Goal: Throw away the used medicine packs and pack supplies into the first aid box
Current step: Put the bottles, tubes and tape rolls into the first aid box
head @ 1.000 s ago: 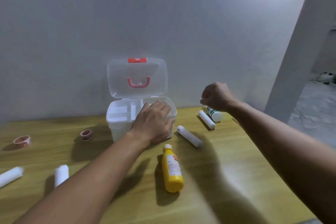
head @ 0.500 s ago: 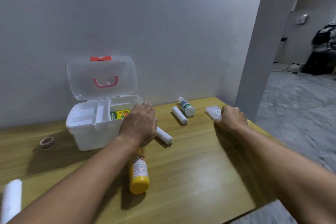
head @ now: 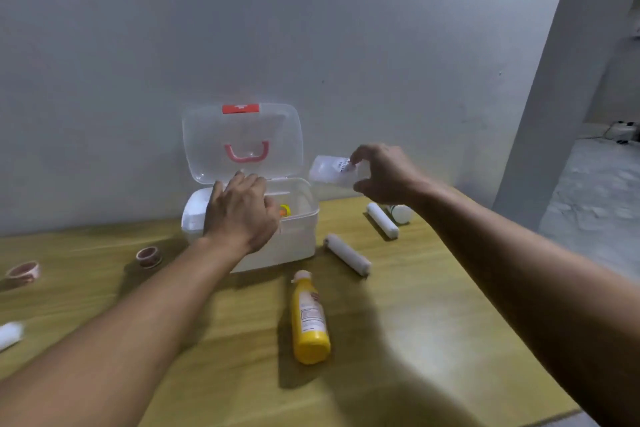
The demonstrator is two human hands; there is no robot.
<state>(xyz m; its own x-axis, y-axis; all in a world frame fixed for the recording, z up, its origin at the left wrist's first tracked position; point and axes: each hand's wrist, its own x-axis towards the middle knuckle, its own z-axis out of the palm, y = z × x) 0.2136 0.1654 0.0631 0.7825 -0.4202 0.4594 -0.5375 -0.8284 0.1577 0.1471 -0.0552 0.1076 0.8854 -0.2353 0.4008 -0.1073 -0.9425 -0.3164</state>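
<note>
I see my right hand (head: 382,173) in the air just right of the first aid box (head: 298,232), fingers pinched on a clear white pack (head: 329,170) that sticks out to the left toward the open lid (head: 242,142). My left hand (head: 240,215) lies palm down over the box's front rim, fingers spread loosely, gripping nothing I can make out. On the wooden table (head: 398,340) a yellow bottle (head: 308,319) lies in front of the box and two white rolls (head: 347,254) lie to its right.
</note>
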